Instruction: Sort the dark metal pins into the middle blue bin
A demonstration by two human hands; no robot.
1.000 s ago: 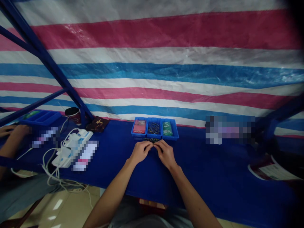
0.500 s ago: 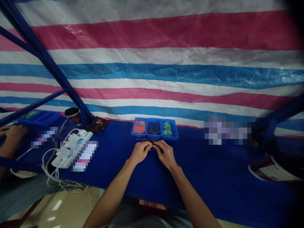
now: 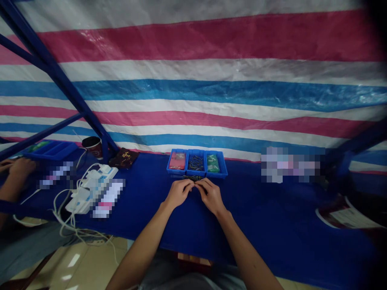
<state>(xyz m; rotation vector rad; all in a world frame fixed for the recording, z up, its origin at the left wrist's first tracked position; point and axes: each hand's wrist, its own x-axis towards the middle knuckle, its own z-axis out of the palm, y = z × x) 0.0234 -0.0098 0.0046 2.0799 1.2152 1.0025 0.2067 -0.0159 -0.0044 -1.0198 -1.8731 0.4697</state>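
My left hand [image 3: 180, 192] and my right hand [image 3: 211, 195] meet fingertip to fingertip over the blue table, each closed in a pinch. What lies between the fingertips is too small to make out. Just beyond them is a small pile of dark, thin screw-like pieces [image 3: 192, 177]. Behind the pile stands a row of three joined blue bins. The left bin [image 3: 176, 172] holds small pieces on pink, the middle bin [image 3: 197, 152] holds dark screw-like pieces, and the right bin [image 3: 222, 169] holds pale pieces on green.
On my left lie a white power strip [image 3: 105, 175] with tangled cables and a brown packet [image 3: 124, 158]. A dark cup [image 3: 93, 147] stands behind. Another person's hand [image 3: 22, 167] works at far left near a blue tray [image 3: 60, 150]. A round dark red container [image 3: 341, 213] sits at right.
Hardly anything differs. Both hands stay pinched together in the same place, with only a slight shift of the view.
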